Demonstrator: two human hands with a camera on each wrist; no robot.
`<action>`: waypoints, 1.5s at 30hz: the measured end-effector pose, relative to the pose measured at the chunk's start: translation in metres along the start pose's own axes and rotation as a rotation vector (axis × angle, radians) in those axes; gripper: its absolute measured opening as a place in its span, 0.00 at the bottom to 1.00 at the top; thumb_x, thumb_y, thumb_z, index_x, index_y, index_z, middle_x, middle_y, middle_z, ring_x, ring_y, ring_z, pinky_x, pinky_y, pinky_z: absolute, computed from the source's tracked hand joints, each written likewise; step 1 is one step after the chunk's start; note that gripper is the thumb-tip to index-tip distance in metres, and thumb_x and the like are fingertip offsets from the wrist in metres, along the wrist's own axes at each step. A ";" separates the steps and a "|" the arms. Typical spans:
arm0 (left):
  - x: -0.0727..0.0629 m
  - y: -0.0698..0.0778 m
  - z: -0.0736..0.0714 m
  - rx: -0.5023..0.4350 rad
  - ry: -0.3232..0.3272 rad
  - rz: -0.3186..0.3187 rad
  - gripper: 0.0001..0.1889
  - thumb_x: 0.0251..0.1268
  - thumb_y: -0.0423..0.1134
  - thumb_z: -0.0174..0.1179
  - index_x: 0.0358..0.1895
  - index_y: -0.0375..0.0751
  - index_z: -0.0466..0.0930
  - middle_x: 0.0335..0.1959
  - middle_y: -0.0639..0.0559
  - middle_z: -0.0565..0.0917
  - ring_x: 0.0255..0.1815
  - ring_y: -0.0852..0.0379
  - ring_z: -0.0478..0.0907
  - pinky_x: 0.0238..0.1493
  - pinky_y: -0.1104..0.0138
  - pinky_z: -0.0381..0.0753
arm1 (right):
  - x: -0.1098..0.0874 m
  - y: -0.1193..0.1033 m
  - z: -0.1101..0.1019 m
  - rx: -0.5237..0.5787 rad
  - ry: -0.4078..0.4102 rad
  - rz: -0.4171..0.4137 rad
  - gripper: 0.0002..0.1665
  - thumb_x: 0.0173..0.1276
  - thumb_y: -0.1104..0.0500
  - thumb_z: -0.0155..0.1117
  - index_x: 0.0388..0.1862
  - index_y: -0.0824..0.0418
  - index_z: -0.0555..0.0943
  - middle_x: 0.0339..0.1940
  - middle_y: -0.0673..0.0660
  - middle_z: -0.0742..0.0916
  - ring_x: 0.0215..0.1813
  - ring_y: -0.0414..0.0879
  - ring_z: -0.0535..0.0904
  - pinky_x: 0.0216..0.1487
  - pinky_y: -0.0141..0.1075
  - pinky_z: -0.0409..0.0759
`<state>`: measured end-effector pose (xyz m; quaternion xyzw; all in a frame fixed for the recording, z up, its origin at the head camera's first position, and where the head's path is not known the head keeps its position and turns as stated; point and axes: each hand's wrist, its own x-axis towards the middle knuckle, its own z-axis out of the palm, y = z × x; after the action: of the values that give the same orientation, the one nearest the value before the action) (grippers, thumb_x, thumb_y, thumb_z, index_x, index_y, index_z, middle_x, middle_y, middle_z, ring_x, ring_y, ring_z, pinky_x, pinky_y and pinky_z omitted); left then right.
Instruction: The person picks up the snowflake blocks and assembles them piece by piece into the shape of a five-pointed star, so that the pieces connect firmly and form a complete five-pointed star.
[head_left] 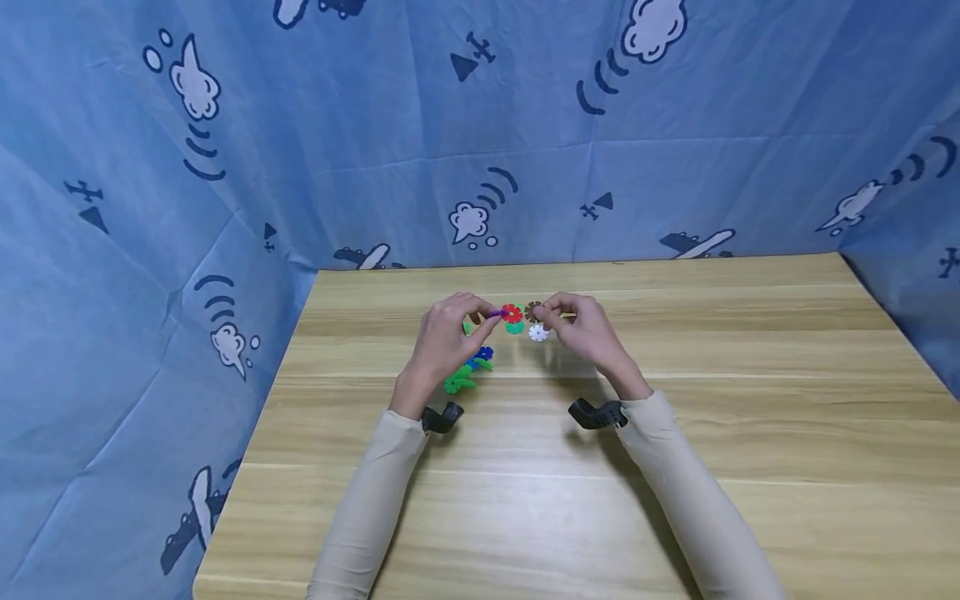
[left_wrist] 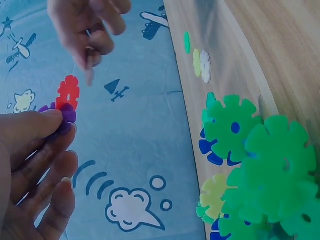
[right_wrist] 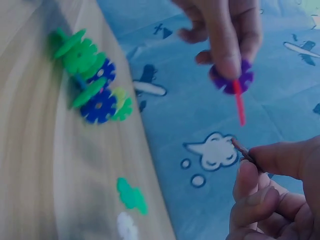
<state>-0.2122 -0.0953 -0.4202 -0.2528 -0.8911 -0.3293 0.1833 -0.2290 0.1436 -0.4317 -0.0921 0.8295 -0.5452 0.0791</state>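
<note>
My left hand (head_left: 447,333) pinches a purple notched plastic disc (left_wrist: 68,119) between thumb and forefinger. Slotted edge-on into it is a red notched disc (head_left: 512,313), which points toward the other hand. My right hand (head_left: 588,332) grips a small brown notched disc (head_left: 533,312) by its edge; in the right wrist view it appears nearly edge-on. A narrow gap separates the brown disc from the red one. Both hands are raised above the table. Below and left stands a cluster of joined green and blue discs (right_wrist: 85,60), partly hidden by the left hand in the head view.
Loose on the wooden table (head_left: 675,467) lie a white disc (head_left: 537,333), a green disc (head_left: 514,328) and a yellowish one (left_wrist: 197,62). A blue printed curtain (head_left: 420,150) hangs along the table's back and sides. Each wrist carries a black camera mount (head_left: 597,414).
</note>
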 end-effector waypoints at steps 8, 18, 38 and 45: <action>0.000 0.001 -0.001 0.011 -0.009 0.004 0.05 0.69 0.40 0.71 0.41 0.43 0.90 0.37 0.52 0.91 0.36 0.57 0.83 0.32 0.71 0.80 | -0.009 -0.013 0.000 0.089 0.005 -0.018 0.18 0.80 0.52 0.61 0.44 0.68 0.83 0.52 0.66 0.90 0.21 0.36 0.67 0.21 0.29 0.64; 0.000 0.002 0.002 -0.001 -0.018 0.040 0.05 0.68 0.40 0.71 0.42 0.43 0.91 0.37 0.52 0.91 0.36 0.58 0.84 0.31 0.72 0.80 | -0.013 -0.020 0.004 0.109 -0.004 -0.048 0.17 0.79 0.52 0.62 0.43 0.66 0.85 0.37 0.55 0.88 0.19 0.36 0.67 0.22 0.29 0.65; 0.000 0.003 0.004 0.014 -0.052 0.052 0.04 0.67 0.39 0.72 0.41 0.46 0.92 0.36 0.55 0.92 0.31 0.60 0.84 0.31 0.73 0.80 | -0.013 -0.021 0.008 0.066 -0.019 -0.062 0.16 0.79 0.51 0.63 0.43 0.65 0.86 0.38 0.65 0.88 0.23 0.37 0.76 0.24 0.29 0.69; -0.001 0.002 0.004 0.039 -0.063 0.049 0.06 0.70 0.44 0.69 0.42 0.48 0.93 0.35 0.57 0.93 0.29 0.65 0.83 0.28 0.74 0.78 | -0.015 -0.021 0.008 0.025 -0.020 -0.063 0.16 0.78 0.50 0.64 0.41 0.63 0.87 0.38 0.65 0.87 0.21 0.36 0.73 0.25 0.30 0.68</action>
<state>-0.2107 -0.0910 -0.4226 -0.2812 -0.8961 -0.2994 0.1680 -0.2115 0.1321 -0.4147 -0.1226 0.8186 -0.5565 0.0715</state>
